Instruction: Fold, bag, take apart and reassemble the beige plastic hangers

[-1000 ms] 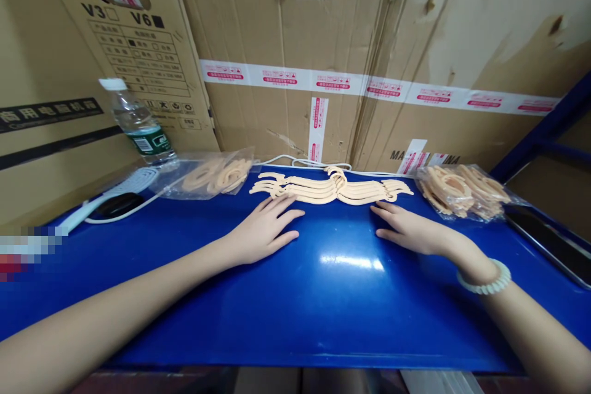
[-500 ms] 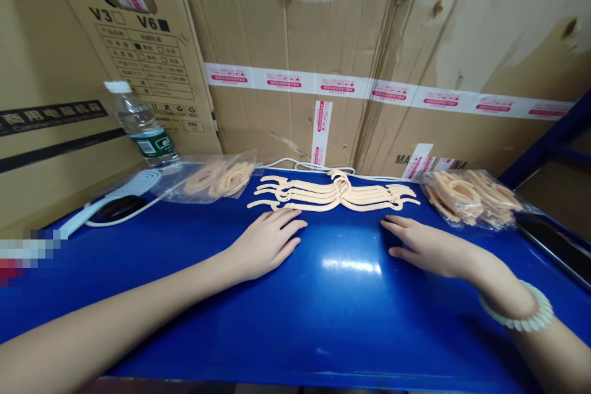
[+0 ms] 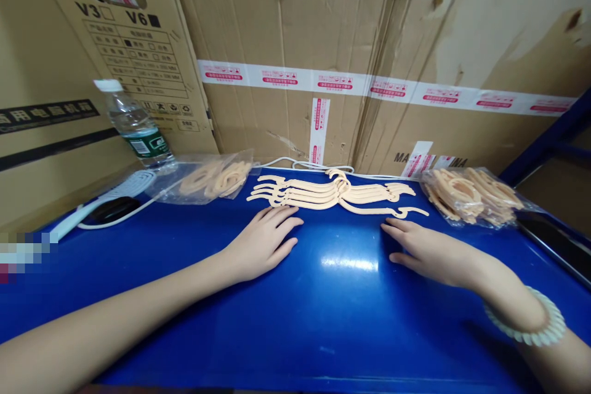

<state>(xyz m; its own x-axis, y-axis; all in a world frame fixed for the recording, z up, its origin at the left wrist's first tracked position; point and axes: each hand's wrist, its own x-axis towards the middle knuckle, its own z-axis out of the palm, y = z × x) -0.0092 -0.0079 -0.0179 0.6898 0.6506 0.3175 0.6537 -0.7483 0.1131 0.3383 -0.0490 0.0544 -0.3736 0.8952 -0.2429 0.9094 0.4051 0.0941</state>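
Several beige folding clothes hangers (image 3: pixel 314 196) lie overlapped on the blue table (image 3: pixel 295 320), their hooks bunched at the middle. One hanger's right arm (image 3: pixel 376 210) sticks out lower than the others, toward me. My left hand (image 3: pixel 261 243) rests on the table with fingers spread, its fingertips just below the left arms of the hangers. My right hand (image 3: pixel 427 252) lies near the lowered right arm, fingers stretched toward it; whether they touch it I cannot tell. Neither hand holds anything.
Clear plastic bags of beige hangers lie at left (image 3: pixel 217 180) and right (image 3: pixel 471 197). A water bottle (image 3: pixel 138 129), a light blue fan-shaped object (image 3: pixel 124 188) and a black mouse-like object (image 3: pixel 115 210) are at left. A dark flat device (image 3: pixel 556 243) lies right. Cardboard boxes (image 3: pixel 286 31) stand behind.
The front hanger's right arm has swung down toward me, and its left arm has moved up closer to the others. Both hands have shifted only slightly and stay open.
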